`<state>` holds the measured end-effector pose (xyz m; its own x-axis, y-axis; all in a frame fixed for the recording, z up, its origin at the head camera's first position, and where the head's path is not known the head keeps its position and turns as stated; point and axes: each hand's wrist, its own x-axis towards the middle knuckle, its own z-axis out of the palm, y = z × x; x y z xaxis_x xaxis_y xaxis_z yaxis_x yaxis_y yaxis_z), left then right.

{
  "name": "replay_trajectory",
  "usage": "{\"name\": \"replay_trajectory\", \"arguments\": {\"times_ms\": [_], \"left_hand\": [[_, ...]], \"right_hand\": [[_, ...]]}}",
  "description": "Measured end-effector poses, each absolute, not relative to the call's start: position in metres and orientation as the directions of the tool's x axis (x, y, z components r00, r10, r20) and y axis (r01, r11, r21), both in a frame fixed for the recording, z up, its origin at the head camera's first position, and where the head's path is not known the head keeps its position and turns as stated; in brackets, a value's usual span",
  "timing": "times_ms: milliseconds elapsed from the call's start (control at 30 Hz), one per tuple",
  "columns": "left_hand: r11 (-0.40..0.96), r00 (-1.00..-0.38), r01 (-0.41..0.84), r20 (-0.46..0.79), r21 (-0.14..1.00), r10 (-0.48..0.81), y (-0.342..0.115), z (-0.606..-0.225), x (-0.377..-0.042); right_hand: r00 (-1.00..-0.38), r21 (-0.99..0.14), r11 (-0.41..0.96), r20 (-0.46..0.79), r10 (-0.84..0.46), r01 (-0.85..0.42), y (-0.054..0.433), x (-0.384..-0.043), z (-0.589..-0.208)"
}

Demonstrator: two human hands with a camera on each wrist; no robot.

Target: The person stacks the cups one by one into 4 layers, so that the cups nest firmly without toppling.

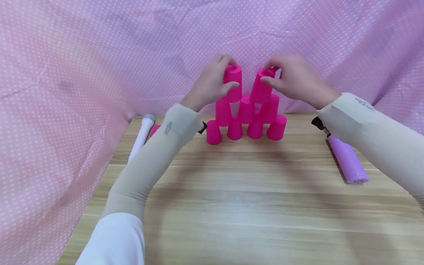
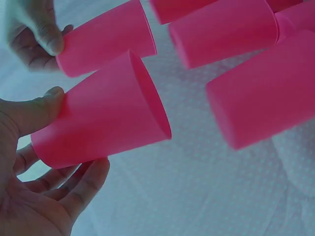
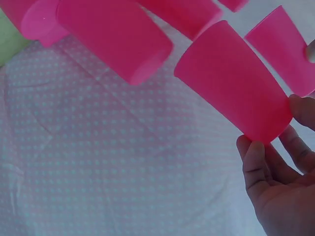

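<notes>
Bright pink cups stand upside down in a stack at the back of the wooden table. The bottom row [image 1: 235, 130] has several cups, and a middle row [image 1: 246, 109] of three rests on it. Above the row's left part, my left hand [image 1: 212, 79] holds a pink cup [image 2: 98, 118] between thumb and fingers, mouth downward. My right hand [image 1: 296, 75] grips another upturned cup [image 3: 234, 81] near its base, slightly tilted, above the row's right part. A gap separates the two held cups. Whether their rims touch the row beneath, I cannot tell.
On the table's left lies a white microphone-like stick [image 1: 142, 136] with a grey end. Beside it, a pink object [image 1: 154, 129] is mostly hidden by my left sleeve. A purple bottle [image 1: 347, 160] lies at the right. Pink dotted cloth [image 1: 159, 51] hangs behind the cups.
</notes>
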<state>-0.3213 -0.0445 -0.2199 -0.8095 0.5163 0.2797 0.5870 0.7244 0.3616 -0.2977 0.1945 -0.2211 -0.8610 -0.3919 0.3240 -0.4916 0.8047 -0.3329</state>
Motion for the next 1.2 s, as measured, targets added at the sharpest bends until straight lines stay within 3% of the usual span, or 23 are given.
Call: {"name": "replay_trajectory", "arguments": {"times_ms": [133, 533, 800, 900, 1067, 1200], "left_hand": [[0.742, -0.833, 0.553, 0.218, 0.378, 0.509, -0.032, -0.228, -0.335], [0.747, -0.838, 0.543, 0.193, 0.384, 0.51, -0.037, -0.234, -0.341], [0.759, -0.861, 0.507, 0.201, 0.408, 0.467, -0.047, -0.232, -0.337], [0.746, -0.842, 0.539, 0.269, 0.391, 0.467, -0.056, -0.229, -0.331], [0.724, -0.792, 0.602, 0.368, 0.336, 0.487, -0.082, -0.227, -0.312], [0.714, -0.763, 0.63, 0.414, 0.306, 0.496, -0.11, -0.229, -0.292]], "right_hand": [[-0.882, -0.369, 0.804, 0.264, -0.39, -0.466, 0.193, -0.31, -0.226], [-0.88, -0.356, 0.808, 0.258, -0.399, -0.47, 0.193, -0.315, -0.224], [-0.867, -0.462, 0.742, 0.358, -0.345, -0.486, 0.204, -0.316, -0.225], [-0.864, -0.477, 0.735, 0.397, -0.309, -0.482, 0.225, -0.325, -0.233], [-0.894, -0.446, 0.775, 0.209, -0.396, -0.448, 0.261, -0.346, -0.268], [-0.857, -0.436, 0.761, 0.053, -0.512, -0.481, 0.273, -0.362, -0.307]]}}
